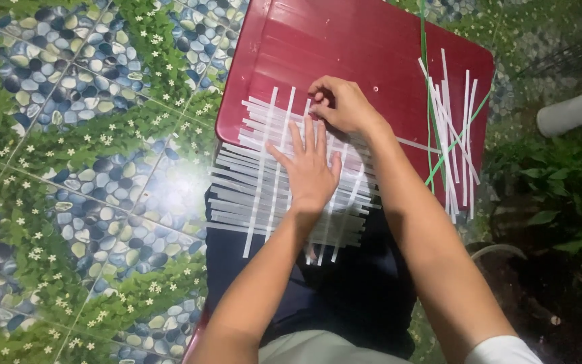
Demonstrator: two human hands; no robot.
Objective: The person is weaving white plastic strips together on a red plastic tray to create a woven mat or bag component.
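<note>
Two hands work a woven mat of flat white strips (284, 182) in the head view, on a glossy red table (372, 40). The left hand (310, 168) lies flat with fingers spread, pinning the crossings. The right hand (341, 104) has its fingertips pressed together, pinching a strip end at the mat's far edge. The step appears to be threading an upright strip through; finishing it likely calls for alternating over and under. Spare white strips (454, 135) and thin green strips (428, 101) lie to the right.

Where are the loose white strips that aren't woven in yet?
In the head view, the loose white strips lie on the right side of the red tray, crossed by green strips, right of the right hand.
</note>
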